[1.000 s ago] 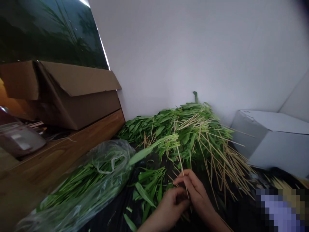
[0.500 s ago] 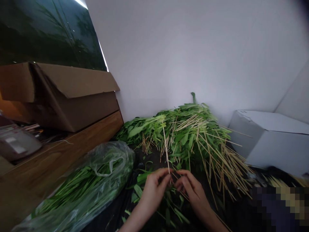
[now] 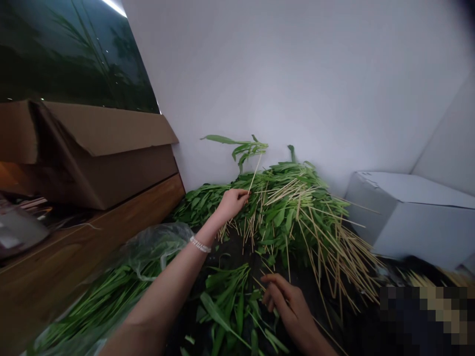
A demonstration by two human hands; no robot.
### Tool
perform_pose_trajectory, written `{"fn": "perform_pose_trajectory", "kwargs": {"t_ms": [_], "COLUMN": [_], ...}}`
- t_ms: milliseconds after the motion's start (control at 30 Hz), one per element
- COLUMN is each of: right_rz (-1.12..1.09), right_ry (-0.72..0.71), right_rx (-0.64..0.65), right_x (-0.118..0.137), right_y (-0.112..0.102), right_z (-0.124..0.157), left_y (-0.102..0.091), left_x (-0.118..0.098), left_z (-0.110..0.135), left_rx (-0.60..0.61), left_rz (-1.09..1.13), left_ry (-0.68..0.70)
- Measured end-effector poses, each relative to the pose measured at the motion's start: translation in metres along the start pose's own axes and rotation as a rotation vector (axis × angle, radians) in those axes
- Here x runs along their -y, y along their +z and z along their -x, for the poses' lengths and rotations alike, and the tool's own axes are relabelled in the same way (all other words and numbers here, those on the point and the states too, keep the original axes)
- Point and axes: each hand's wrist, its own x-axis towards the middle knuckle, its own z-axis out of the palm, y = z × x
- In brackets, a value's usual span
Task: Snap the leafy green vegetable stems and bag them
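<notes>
Delicately, the left hand (image 3: pixel 233 202)'s grip pinches a stick (image 3: pixel 255 173) low, probably keeping fingers clear of its leaves (image 3: pixel 243 147), while the right hand (image 3: pixel 291 304) curls loosely, apparently empty.

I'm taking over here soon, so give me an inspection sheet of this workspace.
Surface: dark covering, partly hidden, beside a wooden ledge.
Job's things: leafy heap with thin sticks by the wall; loose leaves nearer; greens in a plastic bag.
Clutter: leaf scraps; blurred container at far left.
Hands: left hand grips a stick topped with leaves at the heap; right hand, loosely curled near the loose leaves, apparently holds nothing.
Cables: thin pale strand on the ledge, possibly a cord.
Surroundings: pale wall behind, open-flapped cardboard box left, white box right.
</notes>
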Motion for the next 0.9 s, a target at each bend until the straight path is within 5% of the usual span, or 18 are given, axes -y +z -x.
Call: {"fn": "perform_pose_trajectory", "kwargs": {"t_ms": [233, 500, 733, 900], "right_rz": [0.011, 0.016, 0.037, 0.347], "right_ry": [-0.01, -0.018, 0.053, -0.003], "right_rx": [0.004, -0.02, -0.334, -0.27], "right_x": [-0.005, 0.001, 0.001, -0.009], "right_y": [-0.001, -0.006, -0.035, -0.045], "right_z": [-0.003, -0.003, -0.007, -0.013], "left_y": [0.033, 0.046, 0.014, -0.004], "left_x": [0.012, 0.025, 0.019, 0.017], "left_z": [-0.047, -0.036, 0.015, 0.087], "left_rx": [0.068, -0.011, -0.029, 0.045], "left_rz": [-0.083, -0.043, 0.094, 0.283], "left_ry": [0.036, -0.04, -0.107, -0.194]}}
